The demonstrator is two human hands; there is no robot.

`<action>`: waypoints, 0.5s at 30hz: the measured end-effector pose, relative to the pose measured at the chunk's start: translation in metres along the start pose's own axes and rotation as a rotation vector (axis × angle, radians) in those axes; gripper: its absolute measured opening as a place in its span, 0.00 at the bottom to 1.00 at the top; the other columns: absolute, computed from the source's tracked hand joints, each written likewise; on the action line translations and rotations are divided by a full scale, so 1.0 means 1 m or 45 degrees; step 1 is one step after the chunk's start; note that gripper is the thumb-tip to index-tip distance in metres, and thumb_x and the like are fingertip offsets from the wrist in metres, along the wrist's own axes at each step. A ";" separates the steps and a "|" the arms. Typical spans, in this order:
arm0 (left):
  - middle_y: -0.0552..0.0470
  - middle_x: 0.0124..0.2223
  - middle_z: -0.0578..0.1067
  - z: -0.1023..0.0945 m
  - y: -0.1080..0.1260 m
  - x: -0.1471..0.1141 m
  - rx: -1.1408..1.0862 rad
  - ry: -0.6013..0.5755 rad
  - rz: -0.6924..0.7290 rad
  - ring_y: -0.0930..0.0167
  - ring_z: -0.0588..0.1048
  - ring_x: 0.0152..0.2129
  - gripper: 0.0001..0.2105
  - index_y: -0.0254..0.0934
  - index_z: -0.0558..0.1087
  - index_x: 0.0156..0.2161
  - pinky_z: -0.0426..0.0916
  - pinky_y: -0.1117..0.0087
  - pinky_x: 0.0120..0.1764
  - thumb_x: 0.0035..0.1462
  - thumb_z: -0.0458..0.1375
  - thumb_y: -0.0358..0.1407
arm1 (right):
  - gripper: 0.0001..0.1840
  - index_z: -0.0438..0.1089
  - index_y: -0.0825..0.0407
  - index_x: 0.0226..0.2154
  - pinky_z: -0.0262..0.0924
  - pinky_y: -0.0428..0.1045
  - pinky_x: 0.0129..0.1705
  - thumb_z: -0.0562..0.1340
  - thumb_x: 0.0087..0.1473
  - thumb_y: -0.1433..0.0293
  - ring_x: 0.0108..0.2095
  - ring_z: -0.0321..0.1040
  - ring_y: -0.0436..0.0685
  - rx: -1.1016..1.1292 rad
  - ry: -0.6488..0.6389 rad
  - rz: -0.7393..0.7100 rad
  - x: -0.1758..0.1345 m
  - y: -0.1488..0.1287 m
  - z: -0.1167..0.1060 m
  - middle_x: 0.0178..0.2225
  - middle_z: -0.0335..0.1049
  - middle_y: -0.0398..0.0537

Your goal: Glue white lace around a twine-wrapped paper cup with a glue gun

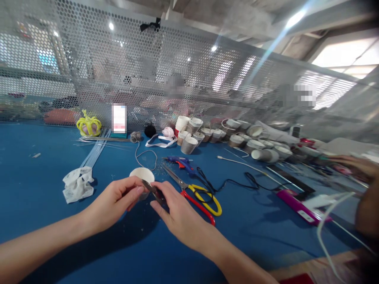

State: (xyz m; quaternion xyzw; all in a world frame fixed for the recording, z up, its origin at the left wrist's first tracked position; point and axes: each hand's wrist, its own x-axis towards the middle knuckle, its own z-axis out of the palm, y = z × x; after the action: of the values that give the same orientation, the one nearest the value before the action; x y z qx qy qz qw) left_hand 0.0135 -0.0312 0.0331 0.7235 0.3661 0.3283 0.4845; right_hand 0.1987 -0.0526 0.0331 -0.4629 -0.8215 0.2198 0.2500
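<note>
My right hand [174,209] is wrapped round small dark thread snips [152,191], whose blades point up and to the left. The fingers of my left hand [126,195] are pinched together just left of the blade tips; whatever they grip is too small or hidden to make out. Directly behind both hands stands a white paper cup [142,172], its lower part partly covered by my fingers. Large scissors [189,188] with one red and one yellow handle lie half open right of my right hand. Beyond them is a blue glue gun [181,161].
Many grey-wrapped cups [189,144] line the back by a perforated metal screen [142,63]. A phone [119,118] stands there beside a yellow yarn piece [89,125]. Crumpled white material [78,184] lies left. Cables run to a purple power strip [302,209]; another person's arm [367,205] reaches in at right.
</note>
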 end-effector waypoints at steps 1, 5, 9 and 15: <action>0.61 0.21 0.56 0.000 0.000 0.000 -0.022 -0.005 0.002 0.78 0.53 0.17 0.10 0.35 0.66 0.32 0.48 0.77 0.18 0.59 0.46 0.38 | 0.14 0.57 0.52 0.48 0.60 0.50 0.43 0.53 0.58 0.68 0.40 0.63 0.53 0.007 0.001 -0.003 0.000 0.000 0.000 0.41 0.62 0.50; 0.61 0.22 0.55 0.001 0.001 0.001 -0.068 -0.018 0.001 0.78 0.51 0.17 0.10 0.36 0.67 0.33 0.46 0.77 0.18 0.59 0.46 0.37 | 0.12 0.58 0.52 0.46 0.60 0.50 0.43 0.52 0.58 0.68 0.40 0.63 0.53 0.009 0.018 -0.018 0.000 0.001 0.001 0.40 0.62 0.49; 0.61 0.21 0.55 0.001 0.000 0.001 -0.095 -0.030 -0.010 0.79 0.50 0.16 0.10 0.36 0.67 0.33 0.45 0.77 0.17 0.59 0.46 0.38 | 0.12 0.58 0.52 0.45 0.61 0.51 0.42 0.52 0.59 0.68 0.39 0.64 0.54 -0.030 0.024 -0.009 -0.001 0.001 0.002 0.39 0.63 0.50; 0.62 0.19 0.55 0.000 0.001 0.003 -0.121 -0.041 -0.034 0.78 0.52 0.16 0.10 0.35 0.67 0.33 0.46 0.77 0.17 0.58 0.47 0.39 | 0.12 0.59 0.52 0.45 0.61 0.53 0.41 0.50 0.59 0.67 0.38 0.65 0.56 -0.044 0.020 0.022 -0.002 0.002 0.004 0.39 0.63 0.51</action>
State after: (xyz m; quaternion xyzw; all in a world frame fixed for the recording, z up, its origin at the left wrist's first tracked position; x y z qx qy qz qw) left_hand 0.0158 -0.0289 0.0343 0.6999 0.3520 0.3269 0.5285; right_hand 0.1979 -0.0538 0.0284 -0.4759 -0.8192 0.2040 0.2464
